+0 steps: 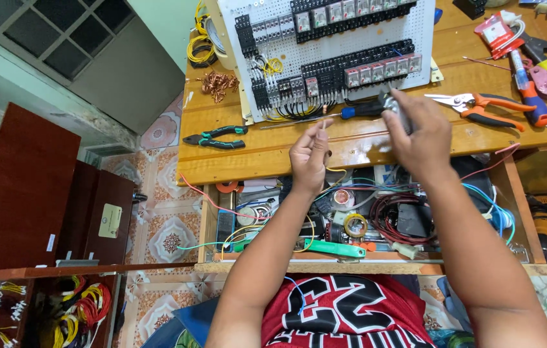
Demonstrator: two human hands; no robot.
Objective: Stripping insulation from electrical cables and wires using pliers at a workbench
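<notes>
Left hand (310, 154) pinches one yellow wire (329, 169); right hand's (418, 132) grip holds one relay (390, 103).

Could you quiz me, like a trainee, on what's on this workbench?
1. True or false: the right hand holds a small grey part.
2. Which tool lies left of the left hand? A) green-handled pliers B) hammer C) saw
3. What colour are the handles of the snips on the wooden bench, right of the white perforated panel?

Key: 1 true. 2 A. 3 orange.
</notes>
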